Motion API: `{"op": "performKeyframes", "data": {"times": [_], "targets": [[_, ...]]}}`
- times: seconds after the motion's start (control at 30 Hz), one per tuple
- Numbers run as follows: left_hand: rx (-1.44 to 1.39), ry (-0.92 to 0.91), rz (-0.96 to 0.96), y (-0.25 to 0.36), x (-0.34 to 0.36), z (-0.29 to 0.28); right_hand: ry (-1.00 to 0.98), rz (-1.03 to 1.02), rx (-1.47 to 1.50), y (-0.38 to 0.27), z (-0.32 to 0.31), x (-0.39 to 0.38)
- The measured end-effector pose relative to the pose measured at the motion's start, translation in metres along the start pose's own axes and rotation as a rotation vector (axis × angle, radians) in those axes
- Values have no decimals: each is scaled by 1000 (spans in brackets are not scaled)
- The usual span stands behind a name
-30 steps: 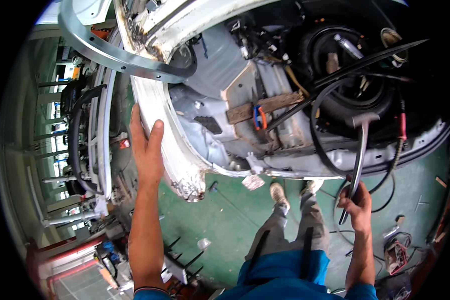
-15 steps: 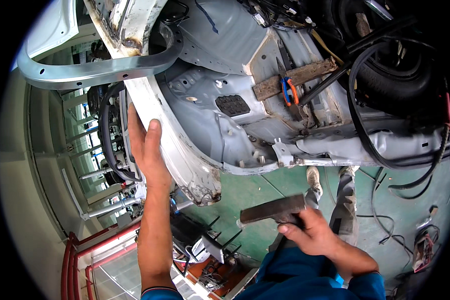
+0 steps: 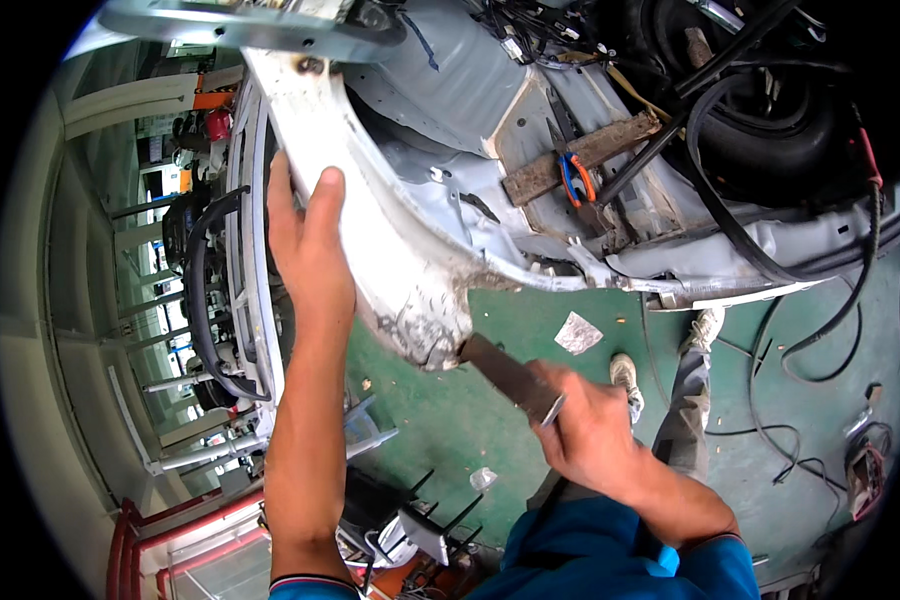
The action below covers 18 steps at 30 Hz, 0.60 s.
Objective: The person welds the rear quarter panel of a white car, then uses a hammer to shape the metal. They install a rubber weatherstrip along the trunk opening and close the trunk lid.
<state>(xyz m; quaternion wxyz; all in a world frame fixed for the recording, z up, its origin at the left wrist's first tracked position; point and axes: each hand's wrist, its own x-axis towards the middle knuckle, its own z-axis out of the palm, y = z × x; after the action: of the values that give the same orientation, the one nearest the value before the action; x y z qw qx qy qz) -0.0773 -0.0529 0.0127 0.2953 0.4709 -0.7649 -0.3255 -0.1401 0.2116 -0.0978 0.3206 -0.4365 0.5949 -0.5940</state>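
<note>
My left hand (image 3: 310,235) grips the edge of a long white car body panel (image 3: 380,220), thumb on its face and fingers along its outer side. The panel curves down to a dented, scuffed lower end. In my right hand (image 3: 590,425) is a hammer (image 3: 515,380) with a dark, worn head. One end of the head is at the panel's scuffed corner; whether it touches is hard to tell. My palm and fingers hide most of the handle.
Inside the grey car floor lie orange-and-blue pliers (image 3: 575,180) and a wooden block (image 3: 610,150). A tyre (image 3: 800,160) stands at upper right, with black hoses near it. A silver curved frame (image 3: 210,30) crosses the panel's top. Cables (image 3: 770,430) trail over the green floor.
The hammer has moved up and left to the panel's lower corner, its head now tilted. The panel's lower end appears farther up and right in view. My left hand keeps its grip.
</note>
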Motion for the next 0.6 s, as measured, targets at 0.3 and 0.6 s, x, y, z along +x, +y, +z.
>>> {"op": "performKeyframes", "data": {"times": [0.3, 0.6], "targets": [[165, 68, 142, -24, 9, -9, 61, 91, -75, -8, 6, -5], [137, 66, 129, -26, 7, -8, 106, 75, -151, -13, 4, -6]]}}
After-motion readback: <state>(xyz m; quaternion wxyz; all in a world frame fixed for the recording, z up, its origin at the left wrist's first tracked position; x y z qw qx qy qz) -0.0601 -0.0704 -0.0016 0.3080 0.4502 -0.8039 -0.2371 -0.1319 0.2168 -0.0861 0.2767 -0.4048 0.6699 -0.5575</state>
